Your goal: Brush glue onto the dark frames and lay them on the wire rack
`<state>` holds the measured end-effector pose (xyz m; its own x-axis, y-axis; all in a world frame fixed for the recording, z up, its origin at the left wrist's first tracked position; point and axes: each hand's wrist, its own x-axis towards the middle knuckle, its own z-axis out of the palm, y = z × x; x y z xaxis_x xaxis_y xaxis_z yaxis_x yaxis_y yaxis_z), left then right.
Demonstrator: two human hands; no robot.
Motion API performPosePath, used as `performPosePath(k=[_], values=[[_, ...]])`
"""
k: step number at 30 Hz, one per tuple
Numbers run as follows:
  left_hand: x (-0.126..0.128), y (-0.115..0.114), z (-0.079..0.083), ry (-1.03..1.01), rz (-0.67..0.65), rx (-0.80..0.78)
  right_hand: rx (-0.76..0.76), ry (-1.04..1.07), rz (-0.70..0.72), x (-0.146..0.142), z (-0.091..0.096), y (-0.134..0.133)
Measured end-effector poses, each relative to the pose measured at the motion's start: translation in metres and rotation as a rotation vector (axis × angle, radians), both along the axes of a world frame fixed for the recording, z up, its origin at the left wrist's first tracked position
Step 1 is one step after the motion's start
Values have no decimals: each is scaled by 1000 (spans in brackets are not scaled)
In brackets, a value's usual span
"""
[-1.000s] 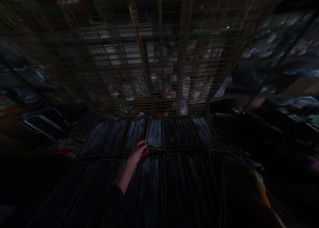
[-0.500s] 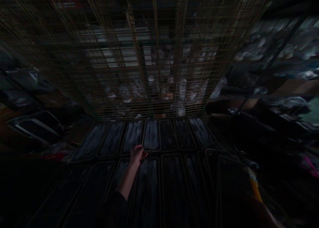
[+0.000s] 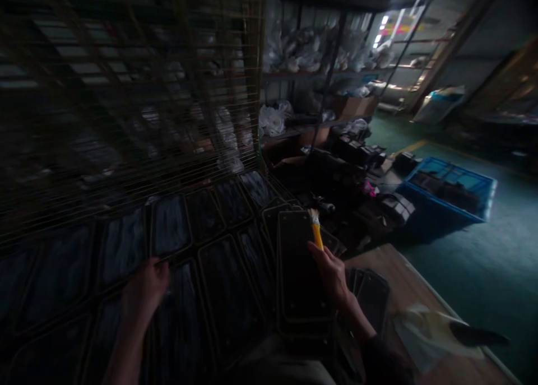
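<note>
My right hand (image 3: 332, 273) grips a paintbrush (image 3: 318, 237) by its yellow handle, pale bristles pointing up and away from me. The brush is over the right side of a stack of dark rectangular panels (image 3: 296, 261) with rounded corners. My left hand (image 3: 147, 287) is over the rows of similar panels, fingers curled in near the lower edge of a streaked panel (image 3: 170, 222). Whether it pinches anything is hidden by blur and darkness. Whitish streaks cover several panels, such as the far one (image 3: 257, 188); another panel (image 3: 229, 290) looks mostly plain black.
A wire mesh wall (image 3: 227, 93) rises behind the panels. Shelves hold plastic-wrapped goods (image 3: 273, 119) and a cardboard box (image 3: 355, 106). At right are a blue crate (image 3: 449, 228) on the green floor, and a wooden board (image 3: 389, 259) with dark panels and a plastic bag (image 3: 424, 334).
The view has swung right, bringing the blue crate and wooden board into sight. My right hand with the brush has come fully into view. My left hand appears farther left and nearer.
</note>
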<state>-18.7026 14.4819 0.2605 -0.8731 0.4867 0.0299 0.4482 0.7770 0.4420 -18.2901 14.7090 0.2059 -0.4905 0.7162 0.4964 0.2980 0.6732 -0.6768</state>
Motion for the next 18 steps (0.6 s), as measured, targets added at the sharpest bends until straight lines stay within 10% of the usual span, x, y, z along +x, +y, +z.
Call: performPosePath(k=[8, 18], values=[[219, 48, -27, -867, -388, 162, -39, 67, -247, 98, 7, -8], [238, 21, -58, -820, -235, 0, -626, 192, -974, 329, -128, -62]])
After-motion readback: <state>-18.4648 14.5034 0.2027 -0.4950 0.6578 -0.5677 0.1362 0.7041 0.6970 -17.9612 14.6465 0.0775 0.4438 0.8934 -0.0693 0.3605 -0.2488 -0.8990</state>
